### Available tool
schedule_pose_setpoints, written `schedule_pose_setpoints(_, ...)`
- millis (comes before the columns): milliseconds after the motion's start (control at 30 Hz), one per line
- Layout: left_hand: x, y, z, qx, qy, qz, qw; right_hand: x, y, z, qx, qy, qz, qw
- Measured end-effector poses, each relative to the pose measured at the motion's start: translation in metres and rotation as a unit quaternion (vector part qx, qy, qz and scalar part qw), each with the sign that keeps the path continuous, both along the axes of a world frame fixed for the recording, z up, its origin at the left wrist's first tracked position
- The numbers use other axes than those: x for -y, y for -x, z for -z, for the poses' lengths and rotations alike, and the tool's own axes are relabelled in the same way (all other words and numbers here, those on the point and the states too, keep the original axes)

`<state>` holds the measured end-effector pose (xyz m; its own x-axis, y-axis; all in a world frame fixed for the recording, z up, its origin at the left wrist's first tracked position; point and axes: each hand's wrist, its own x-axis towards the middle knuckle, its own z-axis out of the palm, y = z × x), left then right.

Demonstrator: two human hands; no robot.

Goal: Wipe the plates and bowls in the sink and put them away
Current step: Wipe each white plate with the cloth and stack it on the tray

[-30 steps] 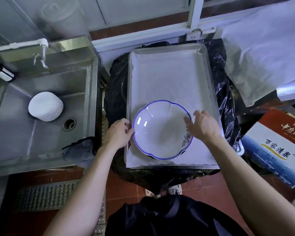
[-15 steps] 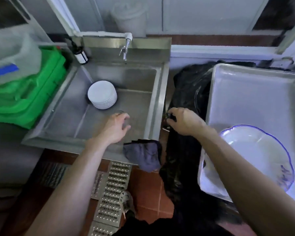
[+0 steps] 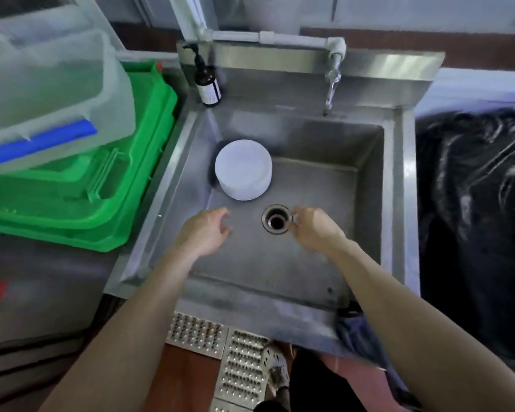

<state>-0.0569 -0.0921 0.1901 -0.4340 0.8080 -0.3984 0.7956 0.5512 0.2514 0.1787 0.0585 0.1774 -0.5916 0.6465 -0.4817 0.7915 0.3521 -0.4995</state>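
A stack of small white plates (image 3: 243,169) stands in the steel sink (image 3: 309,257), toward its back left. My left hand (image 3: 205,233) hovers over the sink floor just in front of the stack, fingers loosely curled and holding nothing. My right hand (image 3: 315,230) hangs beside the drain (image 3: 276,219), also empty with relaxed fingers. A grey cloth (image 3: 358,333) is draped over the sink's front right edge, partly hidden by my right forearm.
A tap (image 3: 333,77) and a dark soap bottle (image 3: 207,84) stand at the sink's back. Green crates (image 3: 107,203) with a clear bin (image 3: 51,93) on top sit to the left. Black plastic sheeting (image 3: 476,209) lies to the right. Metal floor grating (image 3: 220,352) runs below.
Both hands left the blue-rimmed bowl in the tray on the right and moved left into the sink. My view swung left, so the tray and bowl are out of sight.
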Motion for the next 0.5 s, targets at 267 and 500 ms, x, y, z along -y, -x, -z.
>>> schedule_pose_setpoints(267, -0.102, 0.118, 0.127, 0.103, -0.044, -0.214, 0.97, -0.109, 0.139, 0.112, -0.036, 0.043, 0.12, 0.991)
schedule_pose_setpoints(500, -0.172, 0.179, 0.207, 0.052, -0.016, -0.259, 0.964, -0.177, 0.204, 0.19, 0.005, 0.034, 0.174, 0.984)
